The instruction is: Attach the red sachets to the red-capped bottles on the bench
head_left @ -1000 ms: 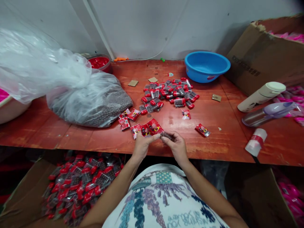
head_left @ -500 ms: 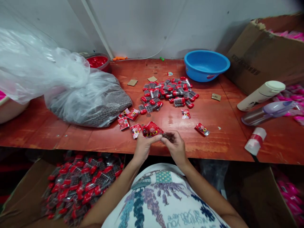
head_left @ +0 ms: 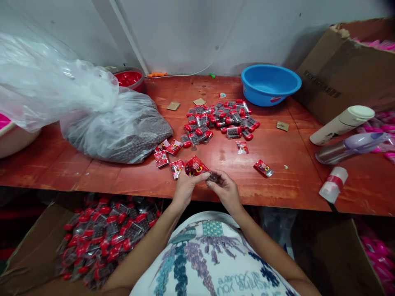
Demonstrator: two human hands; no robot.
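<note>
Near the table's front edge, my left hand [head_left: 186, 187] grips a red printed packet [head_left: 197, 165], its thumb pointing right. My right hand [head_left: 224, 187] pinches a small dark piece [head_left: 212, 177] at the packet's right end; the fingertips of both hands nearly meet there. Several similar red packets [head_left: 161, 159] lie to the left of my hands. Another red packet [head_left: 263, 168] is on the table to the right. Beyond my hands sits a pile of clear, red-capped containers with dark contents [head_left: 216, 119].
A clear bag of dark beads [head_left: 123, 131] slumps at left on the red table [head_left: 123, 181]. A blue basin [head_left: 268, 92] stands at the back. Bottles [head_left: 342, 123], a roll [head_left: 333, 184] and a cardboard box [head_left: 336, 70] are at right. Below left, a carton [head_left: 40, 242] holds red-capped containers.
The packet has tilted slightly between my hands, and my right hand has shifted a little to the left. The view has moved slightly.
</note>
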